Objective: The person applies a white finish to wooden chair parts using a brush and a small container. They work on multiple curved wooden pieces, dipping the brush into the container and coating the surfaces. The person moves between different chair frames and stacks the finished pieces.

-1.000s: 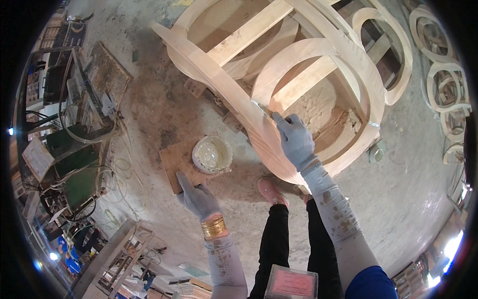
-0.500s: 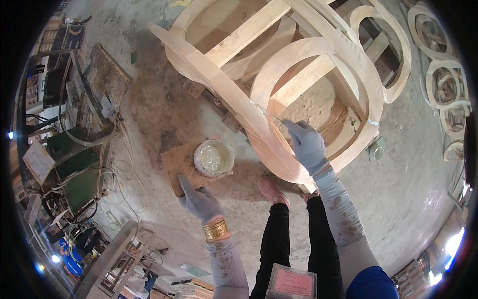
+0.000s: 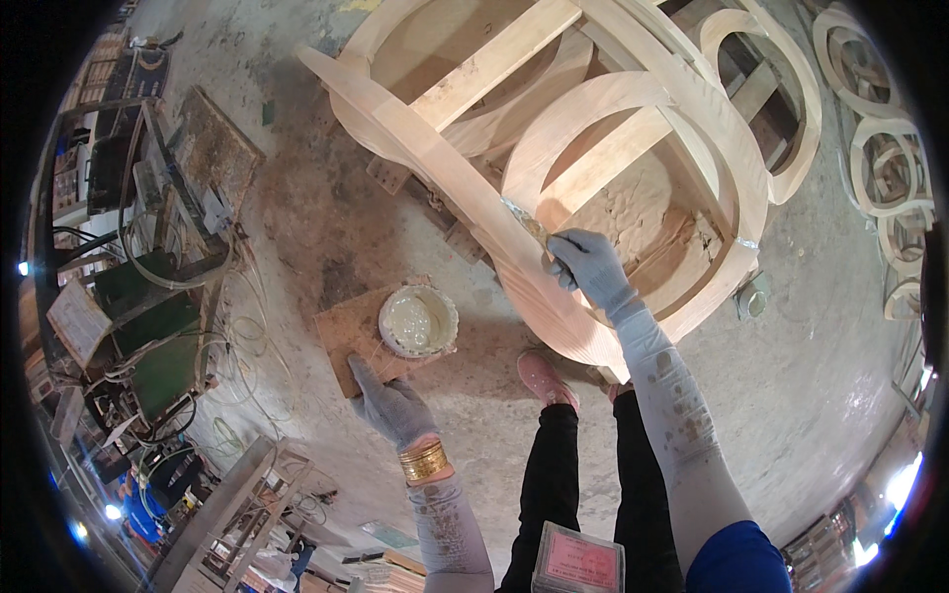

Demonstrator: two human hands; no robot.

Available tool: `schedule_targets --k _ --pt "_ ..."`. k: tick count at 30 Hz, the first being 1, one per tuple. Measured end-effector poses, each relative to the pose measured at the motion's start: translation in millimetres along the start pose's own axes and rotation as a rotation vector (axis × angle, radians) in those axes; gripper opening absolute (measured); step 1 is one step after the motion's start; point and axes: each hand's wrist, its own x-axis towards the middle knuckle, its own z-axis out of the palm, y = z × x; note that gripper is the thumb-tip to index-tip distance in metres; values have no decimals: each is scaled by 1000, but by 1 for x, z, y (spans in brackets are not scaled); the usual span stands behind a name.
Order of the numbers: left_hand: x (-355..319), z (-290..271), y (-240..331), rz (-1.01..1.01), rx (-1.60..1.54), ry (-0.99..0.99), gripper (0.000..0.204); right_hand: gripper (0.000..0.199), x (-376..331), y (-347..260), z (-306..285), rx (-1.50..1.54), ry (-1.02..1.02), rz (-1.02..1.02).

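My left hand (image 3: pixel 395 410), gloved in grey, grips the near edge of a flat brown board (image 3: pixel 343 331), its thumb lying on top. On that board stands a round white tub (image 3: pixel 389 344) holding creamy white paste. My right hand (image 3: pixel 596 269), also gloved, is closed round a narrow flat spatula (image 3: pixel 534 228). The spatula's tip touches the pale wooden frame (image 3: pixel 435 143) where a curved ring piece joins its long side rail. A whitish smear shows at this joint. My right fingers partly hide the handle.
More curved wooden frames (image 3: pixel 878 168) lie along the right. A small tin (image 3: pixel 752 300) stands on the floor beside the large frame. To the left are a cluttered metal rack (image 3: pixel 148 326) and loose hoses (image 3: pixel 252 331). My pink shoes (image 3: pixel 542 378) are close below the frame.
My right hand has shifted slightly left and upward, and the spatula has turned so its flat side shows. The board and tub have moved slightly left.
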Motion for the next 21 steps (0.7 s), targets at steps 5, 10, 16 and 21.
schedule_targets --k 5,10,16,21 --pt "0 1 0 -4 -28 -2 61 21 5 3 -4 -22 -11 53" --pt "3 -1 2 -7 -1 9 59 22 -3 -3 -6 -194 62 67" --pt "1 -1 8 27 -10 3 60 17 -22 -4 -27 -436 79 -182" --pt "6 -9 6 1 -35 34 59 27 -24 -2 -32 -781 149 -637"
